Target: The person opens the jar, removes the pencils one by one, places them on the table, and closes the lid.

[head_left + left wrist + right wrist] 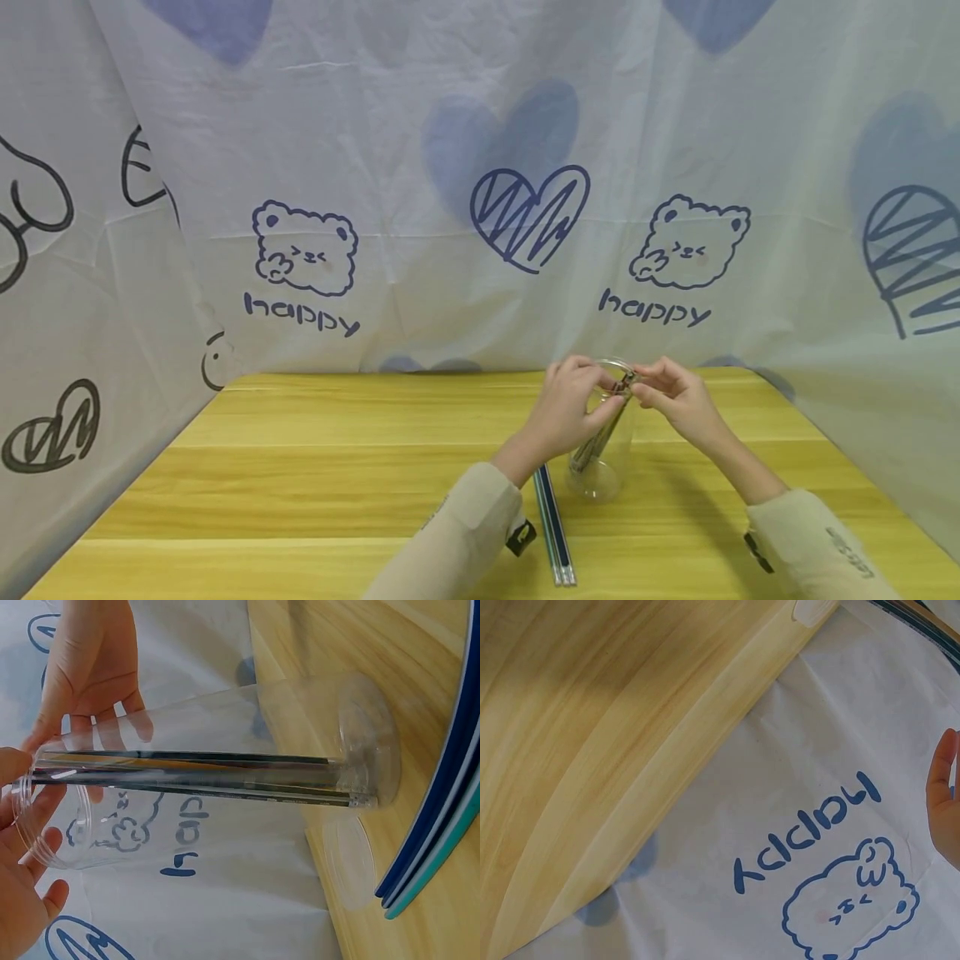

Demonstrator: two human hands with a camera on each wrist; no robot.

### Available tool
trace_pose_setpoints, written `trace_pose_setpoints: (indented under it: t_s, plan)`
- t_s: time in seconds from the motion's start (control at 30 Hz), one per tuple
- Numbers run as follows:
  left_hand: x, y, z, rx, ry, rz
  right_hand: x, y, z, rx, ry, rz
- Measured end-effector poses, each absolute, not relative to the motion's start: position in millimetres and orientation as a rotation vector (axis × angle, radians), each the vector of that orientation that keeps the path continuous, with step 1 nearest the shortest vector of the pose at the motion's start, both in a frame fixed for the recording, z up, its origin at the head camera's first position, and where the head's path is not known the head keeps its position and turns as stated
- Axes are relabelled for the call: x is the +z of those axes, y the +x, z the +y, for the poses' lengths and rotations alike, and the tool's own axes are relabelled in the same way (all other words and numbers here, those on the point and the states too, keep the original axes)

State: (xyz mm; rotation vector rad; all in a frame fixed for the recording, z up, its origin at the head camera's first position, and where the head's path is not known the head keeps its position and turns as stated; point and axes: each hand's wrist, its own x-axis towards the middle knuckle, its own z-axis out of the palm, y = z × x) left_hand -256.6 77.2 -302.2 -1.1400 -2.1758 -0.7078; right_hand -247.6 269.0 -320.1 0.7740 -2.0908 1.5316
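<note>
A tall clear jar [596, 483] stands on the table with a bundle of pencils [592, 450] leaning inside it. Their eraser ends rest near the base [367, 799] and their tops reach the rim. My left hand [566, 408] grips the jar's mouth, thumb in front and fingers over the rim. From the other side my right hand [682, 400] pinches at the pencil tops, with its other fingers behind the jar in the left wrist view. Only part of the right hand [945, 795] enters the right wrist view.
Several blue and teal pencils [553, 533] lie side by side on the wooden table [300, 483], near the left sleeve. A clear round lid [351, 862] rests beyond the jar in the left wrist view. Behind the table hangs a printed cloth [420, 275].
</note>
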Motion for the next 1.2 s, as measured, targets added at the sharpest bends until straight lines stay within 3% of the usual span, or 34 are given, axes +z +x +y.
trace_pose_setpoints:
  t_s: [1.2]
  plan:
    - [-293.4,-257.6,76.5,-1.252,-1.026,-1.729,-322.2,-246.7,265.8,1.529,0.736,-2.08]
